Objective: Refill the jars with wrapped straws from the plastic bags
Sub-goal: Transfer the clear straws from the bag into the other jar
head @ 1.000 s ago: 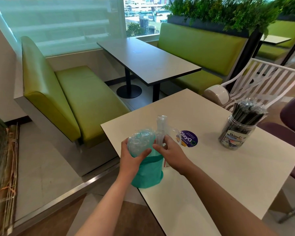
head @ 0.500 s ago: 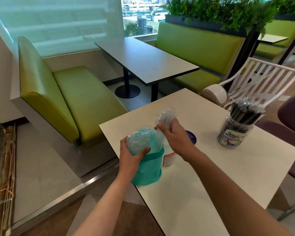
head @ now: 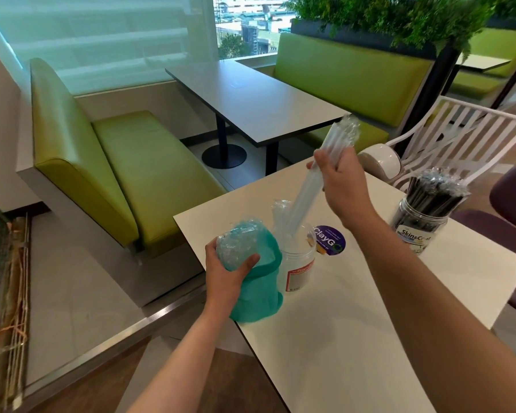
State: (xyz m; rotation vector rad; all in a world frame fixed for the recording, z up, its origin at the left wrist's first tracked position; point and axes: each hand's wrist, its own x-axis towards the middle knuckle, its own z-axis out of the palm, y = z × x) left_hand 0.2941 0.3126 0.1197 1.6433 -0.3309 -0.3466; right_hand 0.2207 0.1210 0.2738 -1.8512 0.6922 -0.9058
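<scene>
Clear wrapped straws [head: 316, 186] are sliding tip-first into the open plastic jar [head: 298, 263], clenched in the right hand [head: 340, 180] above it. This jar is looking barely filled; the jar of black straws [head: 423, 216] to its right is looking full. The left hand [head: 227, 272] is gripping the teal plastic bag [head: 256, 290] touching the jar's left side.

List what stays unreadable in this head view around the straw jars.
- Near clear plastic jar: straw count inside, hidden by its wall and glare.
- Its red label: text too small.
- Teal plastic bag: contents, hidden by left hand.
- Clear wrapped straws in right hand: number, motion-blurred.
</scene>
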